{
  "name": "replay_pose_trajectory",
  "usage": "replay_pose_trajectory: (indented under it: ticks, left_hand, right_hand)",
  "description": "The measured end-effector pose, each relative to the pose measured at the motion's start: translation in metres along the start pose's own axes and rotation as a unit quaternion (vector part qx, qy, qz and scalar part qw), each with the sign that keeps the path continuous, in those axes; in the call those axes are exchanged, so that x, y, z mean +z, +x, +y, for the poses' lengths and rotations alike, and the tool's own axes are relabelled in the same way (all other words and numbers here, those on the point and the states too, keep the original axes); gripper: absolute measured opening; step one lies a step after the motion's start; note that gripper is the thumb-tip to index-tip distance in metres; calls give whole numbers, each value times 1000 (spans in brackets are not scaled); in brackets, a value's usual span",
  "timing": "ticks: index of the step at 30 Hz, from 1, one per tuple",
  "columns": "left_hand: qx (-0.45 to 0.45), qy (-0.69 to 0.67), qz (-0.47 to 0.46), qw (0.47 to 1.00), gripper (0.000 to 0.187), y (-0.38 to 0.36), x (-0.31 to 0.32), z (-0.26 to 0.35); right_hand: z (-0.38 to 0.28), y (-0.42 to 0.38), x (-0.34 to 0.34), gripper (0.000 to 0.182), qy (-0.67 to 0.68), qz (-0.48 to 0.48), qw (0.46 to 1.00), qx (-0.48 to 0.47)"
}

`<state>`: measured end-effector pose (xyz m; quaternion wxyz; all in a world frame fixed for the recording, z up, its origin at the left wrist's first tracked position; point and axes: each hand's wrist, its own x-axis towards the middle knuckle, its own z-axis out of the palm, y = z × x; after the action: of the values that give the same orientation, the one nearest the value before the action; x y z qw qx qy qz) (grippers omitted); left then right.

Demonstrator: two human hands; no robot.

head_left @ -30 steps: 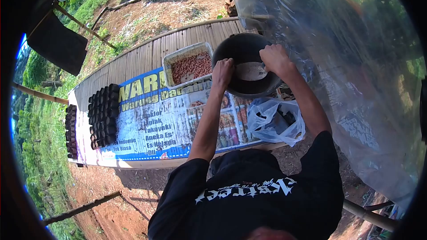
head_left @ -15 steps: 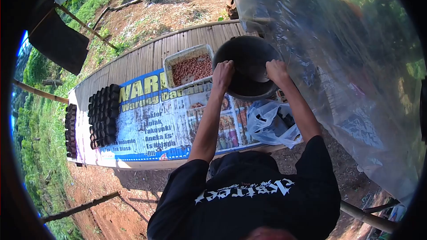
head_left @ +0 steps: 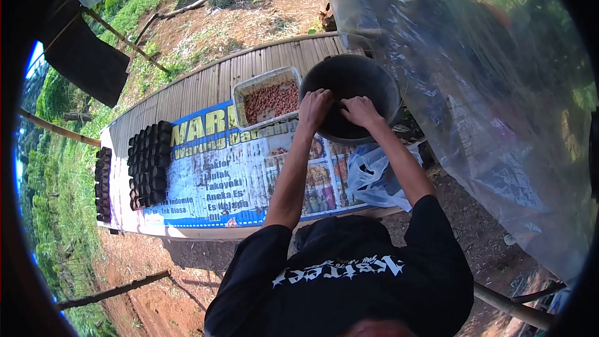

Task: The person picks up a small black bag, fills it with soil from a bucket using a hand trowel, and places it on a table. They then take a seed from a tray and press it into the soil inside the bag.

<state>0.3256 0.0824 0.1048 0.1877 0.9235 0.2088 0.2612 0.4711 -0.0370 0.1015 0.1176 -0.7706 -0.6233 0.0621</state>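
A round dark bucket [head_left: 388,80] stands at the right end of the bamboo table, its mouth facing up. My left hand [head_left: 315,107] is closed over the bucket's left rim, fingers curled inward. Over the dark inside of the bucket is my right hand [head_left: 360,111], its fingers bent and drawn together; whatever they hold, if anything, is hidden. The bucket's contents are too dark to make out. Just left of it lies a shallow pale tray [head_left: 238,105] holding many small reddish pieces [head_left: 271,100].
A printed banner [head_left: 218,178] covers part of the bamboo table [head_left: 218,81]. Black seedling pots [head_left: 150,162] stand in rows at the left. A plastic bag [head_left: 374,178] lies below the bucket. Clear plastic sheeting [head_left: 474,100] hangs at the right.
My right hand has left the bucket's right rim and moved left over its inside. My left hand stays at the left rim. The view has shifted slightly.
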Motion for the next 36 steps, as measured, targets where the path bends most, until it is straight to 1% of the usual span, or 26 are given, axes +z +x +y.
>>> replay_pose_trajectory:
  ticks: [2, 5, 9, 11, 14, 17, 20, 23, 25, 27, 29, 32, 36]
  left_hand:
    - [8, 4, -3, 1000, 13, -1, -1, 2]
    - [2, 32, -13, 999, 14, 0, -3, 4]
    - [7, 74, -13, 997, 19, -3, -3, 6]
    - [-3, 95, -21, 995, 23, -3, -3, 7]
    - [-10, 124, -33, 992, 37, -4, -3, 9]
    - [-6, 161, -66, 985, 34, -5, -1, 8]
    - [-11, 184, -102, 977, 27, -3, 7, -1]
    - [-2, 133, -51, 990, 24, -3, 3, 2]
    - [3, 101, -56, 993, 24, -3, -7, 10]
    - [14, 72, -58, 996, 23, -3, -11, 12]
    - [31, 47, -60, 997, 20, -3, -11, 9]
    - [20, 56, -74, 995, 12, -2, -9, 8]
    - [10, 80, -85, 993, 14, -3, -7, 5]
  right_hand:
    - [8, -1, 6, 29, 61, 34, 998, 6]
    - [5, -1, 1, 24, 93, 53, 993, 54]
    - [4, -1, 0, 23, 120, 79, 988, 58]
    - [6, -1, 0, 24, 132, 89, 985, 62]
    - [8, 0, 2, 24, 116, 100, 986, 61]
    - [9, 2, 1, 24, 116, 100, 986, 69]
    - [9, 1, 0, 26, 134, 103, 982, 79]
    - [11, 1, 1, 20, 139, 84, 981, 109]
    - [17, 1, 7, 15, 154, 76, 980, 101]
    - [18, 2, 8, 15, 170, 63, 978, 102]
    - [15, 0, 5, 17, 186, 47, 975, 112]
    - [12, -3, 0, 24, 152, 19, 985, 76]
    - [20, -1, 12, 30, 138, -2, 989, 59]
